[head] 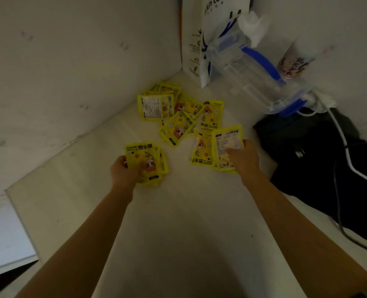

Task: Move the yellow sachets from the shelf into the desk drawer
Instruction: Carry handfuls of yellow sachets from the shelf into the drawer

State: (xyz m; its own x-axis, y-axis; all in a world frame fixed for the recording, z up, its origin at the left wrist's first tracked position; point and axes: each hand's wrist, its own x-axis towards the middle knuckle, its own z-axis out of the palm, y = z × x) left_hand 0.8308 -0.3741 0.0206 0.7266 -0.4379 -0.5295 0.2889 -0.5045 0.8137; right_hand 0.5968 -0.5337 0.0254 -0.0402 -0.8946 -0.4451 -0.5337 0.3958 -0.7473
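Observation:
Several yellow sachets (174, 110) with a cartoon print lie scattered near the back corner of the white shelf (178, 211). My left hand (124, 171) grips a small stack of yellow sachets (147, 162) just above the shelf. To the right, my right hand (243, 157) holds a yellow sachet (226, 145) with its white printed back facing up. Another sachet (201, 151) lies flat beside it. The desk drawer is not in view.
A white paper bag (201, 39) stands in the back corner. Clear plastic containers with blue clips (257, 69) lean to its right. A black bag (320, 160) with white and black cables across it fills the right side. White walls close the left and back.

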